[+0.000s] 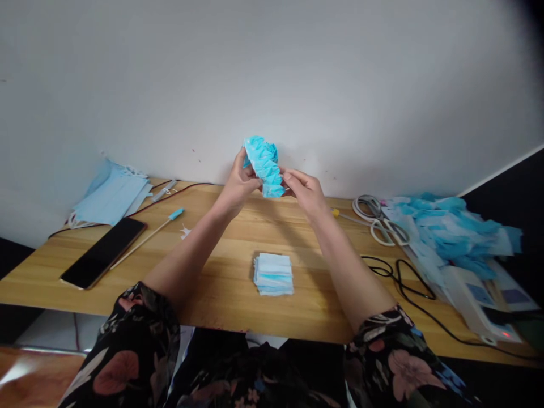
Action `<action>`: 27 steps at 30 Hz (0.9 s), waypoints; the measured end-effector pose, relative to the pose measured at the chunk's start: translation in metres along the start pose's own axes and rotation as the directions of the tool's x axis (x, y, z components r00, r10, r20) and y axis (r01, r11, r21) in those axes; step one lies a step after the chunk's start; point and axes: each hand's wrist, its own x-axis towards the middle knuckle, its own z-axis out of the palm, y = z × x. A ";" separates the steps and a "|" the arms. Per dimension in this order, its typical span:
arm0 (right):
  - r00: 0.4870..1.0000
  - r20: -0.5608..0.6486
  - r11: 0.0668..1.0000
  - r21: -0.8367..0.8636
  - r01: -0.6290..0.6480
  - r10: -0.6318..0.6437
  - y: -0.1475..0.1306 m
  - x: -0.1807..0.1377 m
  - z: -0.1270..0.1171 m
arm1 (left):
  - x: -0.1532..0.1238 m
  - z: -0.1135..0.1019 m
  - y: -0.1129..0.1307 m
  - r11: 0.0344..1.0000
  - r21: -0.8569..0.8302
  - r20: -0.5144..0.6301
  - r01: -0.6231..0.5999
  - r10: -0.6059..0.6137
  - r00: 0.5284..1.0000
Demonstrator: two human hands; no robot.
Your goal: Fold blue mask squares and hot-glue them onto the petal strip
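Observation:
Between my two hands, raised above the back of the table, is a crumpled, pleated roll of light-blue mask fabric (266, 164). My left hand (241, 182) grips its left side, thumb in front and fingers behind. At its lower right edge, my right hand (301, 187) pinches the material between thumb and fingers. Below them on the wooden table (229, 266) lies a small stack of cut white and blue fabric pieces (273, 274).
Left are folded face masks (113, 195), a black phone (104, 253) and a stick with a blue tip (147, 238). At right lie scissors (389, 231), a heap of blue fabric scraps (459, 229), a black cable (408, 283) and a white device with a red light (478, 303).

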 end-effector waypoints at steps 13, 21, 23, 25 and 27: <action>0.998 0.038 0.998 0.017 0.055 -0.056 0.006 0.004 0.002 | 0.001 0.000 -0.001 1.000 0.027 0.019 -0.002 0.001 1.000; 0.997 0.055 0.998 0.018 0.057 -0.058 0.007 0.004 0.003 | -0.001 0.007 -0.001 0.998 0.057 0.028 0.013 -0.015 1.000; 0.998 0.043 0.999 0.007 0.050 -0.050 0.006 0.003 0.003 | -0.001 0.007 -0.001 0.998 0.055 0.012 0.014 -0.015 1.000; 0.999 0.029 0.999 0.031 0.029 -0.030 0.004 0.001 0.002 | -0.001 0.005 -0.001 0.999 0.050 -0.007 0.014 -0.014 1.000; 0.999 0.040 0.996 0.085 0.005 -0.009 0.001 0.000 0.002 | -0.001 0.003 -0.001 0.999 0.037 -0.023 0.007 -0.006 1.000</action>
